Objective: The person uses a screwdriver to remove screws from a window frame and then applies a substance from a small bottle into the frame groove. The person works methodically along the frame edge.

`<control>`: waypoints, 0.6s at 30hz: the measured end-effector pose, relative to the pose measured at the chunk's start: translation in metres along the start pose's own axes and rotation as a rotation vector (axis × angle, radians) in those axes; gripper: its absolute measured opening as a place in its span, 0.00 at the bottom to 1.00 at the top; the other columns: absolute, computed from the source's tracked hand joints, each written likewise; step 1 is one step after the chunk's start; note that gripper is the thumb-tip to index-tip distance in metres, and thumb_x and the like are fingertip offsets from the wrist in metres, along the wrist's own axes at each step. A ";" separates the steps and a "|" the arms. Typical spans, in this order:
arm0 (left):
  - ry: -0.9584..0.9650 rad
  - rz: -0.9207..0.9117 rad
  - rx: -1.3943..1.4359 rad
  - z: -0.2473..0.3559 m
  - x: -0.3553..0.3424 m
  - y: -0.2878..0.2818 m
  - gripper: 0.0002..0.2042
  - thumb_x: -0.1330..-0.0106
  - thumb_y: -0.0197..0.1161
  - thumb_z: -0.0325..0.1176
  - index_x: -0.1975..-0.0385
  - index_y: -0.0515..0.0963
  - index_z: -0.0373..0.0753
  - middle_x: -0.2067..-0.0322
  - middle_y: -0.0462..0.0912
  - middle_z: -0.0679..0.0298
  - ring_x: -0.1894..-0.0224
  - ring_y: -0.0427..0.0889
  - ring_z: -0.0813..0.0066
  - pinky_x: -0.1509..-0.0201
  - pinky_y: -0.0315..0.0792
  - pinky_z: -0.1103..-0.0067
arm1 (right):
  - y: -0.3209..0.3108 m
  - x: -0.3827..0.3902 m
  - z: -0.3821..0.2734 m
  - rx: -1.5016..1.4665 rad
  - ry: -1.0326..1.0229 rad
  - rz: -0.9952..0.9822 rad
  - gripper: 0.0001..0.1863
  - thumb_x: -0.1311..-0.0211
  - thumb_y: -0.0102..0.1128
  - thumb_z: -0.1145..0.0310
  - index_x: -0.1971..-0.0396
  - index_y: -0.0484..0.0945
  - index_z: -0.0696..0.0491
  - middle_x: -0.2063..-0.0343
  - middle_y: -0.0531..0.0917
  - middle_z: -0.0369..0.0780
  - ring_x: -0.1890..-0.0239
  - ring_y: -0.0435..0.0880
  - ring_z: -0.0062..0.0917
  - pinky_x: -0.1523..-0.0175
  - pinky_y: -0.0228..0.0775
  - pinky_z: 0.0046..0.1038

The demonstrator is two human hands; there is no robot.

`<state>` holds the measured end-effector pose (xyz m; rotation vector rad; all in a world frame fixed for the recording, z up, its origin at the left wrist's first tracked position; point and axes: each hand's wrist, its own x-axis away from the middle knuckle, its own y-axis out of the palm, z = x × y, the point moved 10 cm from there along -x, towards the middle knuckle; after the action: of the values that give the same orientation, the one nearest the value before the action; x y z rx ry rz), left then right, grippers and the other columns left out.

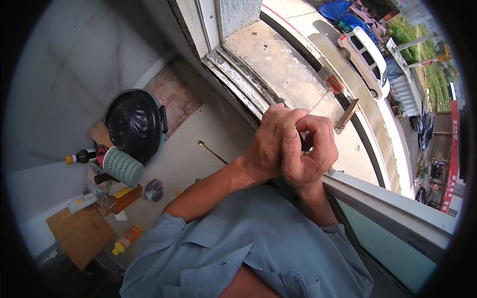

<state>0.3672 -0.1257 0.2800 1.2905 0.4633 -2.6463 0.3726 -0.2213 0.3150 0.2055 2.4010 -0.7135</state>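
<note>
In front of my chest, above the window sill [280, 62], my two hands press together. Both are closed: my left hand [266, 144] lies against my right hand [313, 151], whose fingers curl round a small dark part with a yellow bit. A thin straight rod [319, 103] sticks out above the knuckles, up and to the right. Its far end comes close to a small red-and-white box [334, 83] on the outer ledge. What handle it may have is hidden by the fingers. Right of the box, a short wooden piece [347, 116] lies at the ledge's edge.
A sliding window frame [387, 198] runs along my right; its worn track [238, 82] lies ahead. At left are a black round lid [136, 121], a green perforated basket [122, 166], bottles and a wooden board [79, 236]. A brass-tipped rod [212, 151] lies nearby. Outside stands a van [365, 62].
</note>
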 end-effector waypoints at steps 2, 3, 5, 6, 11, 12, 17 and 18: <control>-0.050 0.004 0.028 -0.006 -0.002 -0.003 0.20 0.36 0.64 0.32 0.46 0.74 0.29 0.55 0.78 0.51 0.55 0.79 0.53 0.46 0.74 0.60 | 0.000 -0.005 -0.007 0.063 -0.132 0.037 0.13 0.44 0.67 0.70 0.61 0.80 0.60 0.64 0.84 0.47 0.64 0.83 0.37 0.55 0.75 0.34; -0.073 -0.022 0.052 -0.009 0.000 -0.004 0.19 0.35 0.64 0.32 0.48 0.75 0.30 0.55 0.78 0.51 0.55 0.79 0.52 0.47 0.75 0.60 | 0.000 -0.009 -0.013 0.101 -0.194 0.060 0.14 0.42 0.65 0.69 0.59 0.80 0.62 0.61 0.84 0.49 0.60 0.83 0.38 0.52 0.75 0.33; -0.091 -0.080 0.028 -0.008 -0.001 0.000 0.16 0.35 0.63 0.33 0.51 0.76 0.30 0.56 0.78 0.50 0.56 0.79 0.51 0.49 0.76 0.60 | 0.003 -0.011 -0.013 0.001 -0.155 -0.002 0.19 0.37 0.59 0.68 0.51 0.81 0.66 0.52 0.83 0.55 0.44 0.81 0.46 0.36 0.69 0.40; -0.087 -0.110 -0.016 -0.003 -0.006 0.003 0.15 0.34 0.62 0.33 0.52 0.76 0.30 0.56 0.78 0.50 0.57 0.79 0.50 0.49 0.76 0.60 | 0.006 -0.010 -0.015 -0.018 -0.158 -0.066 0.19 0.36 0.59 0.68 0.52 0.81 0.66 0.52 0.83 0.55 0.44 0.81 0.46 0.36 0.70 0.40; -0.010 -0.001 -0.141 0.006 -0.004 0.007 0.12 0.33 0.58 0.31 0.56 0.76 0.30 0.63 0.79 0.48 0.60 0.80 0.47 0.51 0.76 0.58 | 0.009 -0.012 -0.008 -0.089 -0.106 -0.096 0.12 0.33 0.57 0.72 0.59 0.84 0.65 0.58 0.87 0.53 0.54 0.87 0.44 0.45 0.76 0.35; -0.011 0.004 -0.172 -0.003 -0.004 0.006 0.12 0.33 0.59 0.31 0.56 0.76 0.30 0.64 0.79 0.48 0.60 0.80 0.47 0.51 0.76 0.58 | 0.013 -0.012 -0.001 -0.100 -0.094 -0.056 0.10 0.34 0.58 0.74 0.60 0.85 0.64 0.61 0.88 0.52 0.58 0.88 0.44 0.48 0.78 0.34; -0.114 0.023 -0.045 -0.029 -0.013 -0.007 0.10 0.33 0.60 0.29 0.56 0.76 0.31 0.64 0.79 0.49 0.62 0.81 0.48 0.53 0.77 0.59 | 0.037 -0.026 0.006 -0.111 -0.109 0.001 0.08 0.32 0.58 0.76 0.63 0.85 0.62 0.63 0.88 0.50 0.60 0.88 0.42 0.52 0.80 0.34; -0.169 0.031 0.037 -0.026 -0.008 -0.012 0.10 0.33 0.60 0.29 0.56 0.76 0.31 0.64 0.79 0.50 0.62 0.81 0.48 0.53 0.78 0.59 | 0.032 -0.024 -0.007 -0.104 -0.120 -0.004 0.08 0.32 0.58 0.76 0.63 0.85 0.62 0.64 0.88 0.50 0.61 0.88 0.42 0.52 0.80 0.34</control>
<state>0.3885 -0.1058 0.2739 1.0617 0.3682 -2.7205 0.3980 -0.1904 0.3199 0.1111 2.3168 -0.5837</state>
